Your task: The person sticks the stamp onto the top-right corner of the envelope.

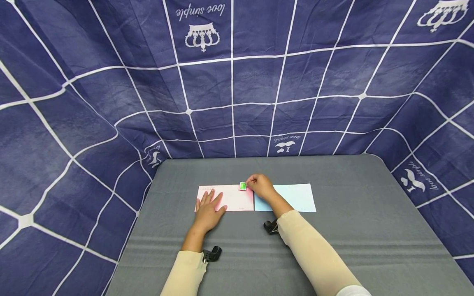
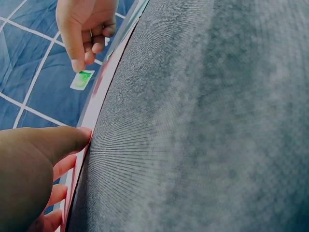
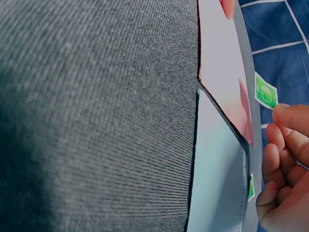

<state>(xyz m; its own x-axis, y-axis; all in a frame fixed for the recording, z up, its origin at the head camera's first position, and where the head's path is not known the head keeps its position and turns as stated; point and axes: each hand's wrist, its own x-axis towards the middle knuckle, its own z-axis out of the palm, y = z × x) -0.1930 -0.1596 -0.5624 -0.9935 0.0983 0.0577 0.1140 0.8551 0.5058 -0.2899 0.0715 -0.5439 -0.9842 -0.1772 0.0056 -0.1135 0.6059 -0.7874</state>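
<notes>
A pink envelope (image 1: 238, 202) lies flat on the grey table, with a light blue envelope (image 1: 296, 197) just to its right. My left hand (image 1: 208, 212) rests on the left part of the pink envelope, its fingers spread. Between thumb and finger, my right hand (image 1: 262, 187) pinches a small green postage stamp (image 3: 266, 91) with a white border by one corner. Both wrist views show this stamp held above the surface, near the pink envelope's upper right corner. A second green stamp (image 3: 251, 187) is partly visible past the blue envelope's far edge in the right wrist view.
The grey cloth-covered table (image 1: 229, 267) stretches around both envelopes. A dark blue curtain (image 1: 255, 82) with white grid lines hangs behind the table and along its sides. Black devices sit at both wrists, such as the left one (image 1: 212, 254).
</notes>
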